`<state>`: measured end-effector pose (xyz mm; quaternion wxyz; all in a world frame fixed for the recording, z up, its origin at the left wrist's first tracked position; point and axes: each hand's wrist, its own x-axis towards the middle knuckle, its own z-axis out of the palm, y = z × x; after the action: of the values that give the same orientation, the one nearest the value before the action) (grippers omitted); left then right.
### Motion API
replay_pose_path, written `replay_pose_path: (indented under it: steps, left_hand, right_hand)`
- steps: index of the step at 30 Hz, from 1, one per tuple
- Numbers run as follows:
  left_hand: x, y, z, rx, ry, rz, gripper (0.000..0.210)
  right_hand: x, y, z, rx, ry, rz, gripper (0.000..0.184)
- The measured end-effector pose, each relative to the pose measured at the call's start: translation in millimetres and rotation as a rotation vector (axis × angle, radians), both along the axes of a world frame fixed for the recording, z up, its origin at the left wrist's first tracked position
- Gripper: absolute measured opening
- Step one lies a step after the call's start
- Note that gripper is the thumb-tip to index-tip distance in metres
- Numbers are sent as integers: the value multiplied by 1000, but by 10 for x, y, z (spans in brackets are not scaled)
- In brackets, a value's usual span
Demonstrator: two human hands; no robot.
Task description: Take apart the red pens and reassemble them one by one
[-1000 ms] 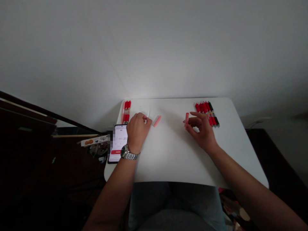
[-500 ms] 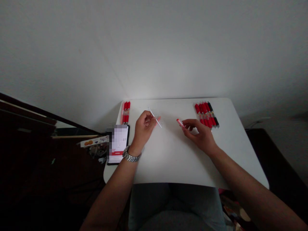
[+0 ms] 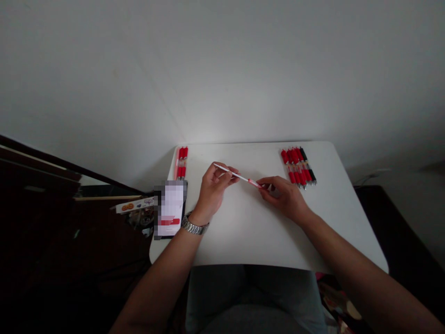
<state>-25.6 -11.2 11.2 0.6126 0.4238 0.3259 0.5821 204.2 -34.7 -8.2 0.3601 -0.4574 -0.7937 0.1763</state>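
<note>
Over the middle of the table, my left hand (image 3: 214, 185), with a metal watch at the wrist, is closed on a thin white pen refill (image 3: 239, 176). The refill slants down to the right, and its lower end meets the mouth of a red pen barrel (image 3: 255, 183). Fingers of my right hand (image 3: 283, 195) pinch this barrel from the right, covering its far end. A small reddish bit shows by my left fingertips; I cannot make out what it is.
Several red pens (image 3: 295, 167) and a dark one (image 3: 308, 164) lie in a row at the back right of the white table (image 3: 243, 232). A few red pens (image 3: 182, 162) lie at the back left. Below them a phone (image 3: 170, 208) lies by the left edge.
My left hand has turned the refill flatter and brought its end rightward to the barrel's mouth. The right hand has shifted slightly, keeping its grip on the barrel.
</note>
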Motion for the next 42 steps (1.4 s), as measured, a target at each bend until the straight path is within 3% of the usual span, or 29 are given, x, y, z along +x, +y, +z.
replay_pose_path:
  steps: [9,20,28,42]
  left_hand:
    - [72,-42,-36,51,55,-154,16]
    - [102,-48,-72,-1,84,-155,14]
    - [94,-29,-110,82,204,-159,13]
    - [126,-16,-168,6,166,-108,19]
  right_hand:
    - [-14,-21,79,46,28,20,16]
    - [-29,-21,58,139,39,-1,13]
    - [-46,-19,23,63,56,-31,13]
    - [-62,2,1,-148,152,-37,19]
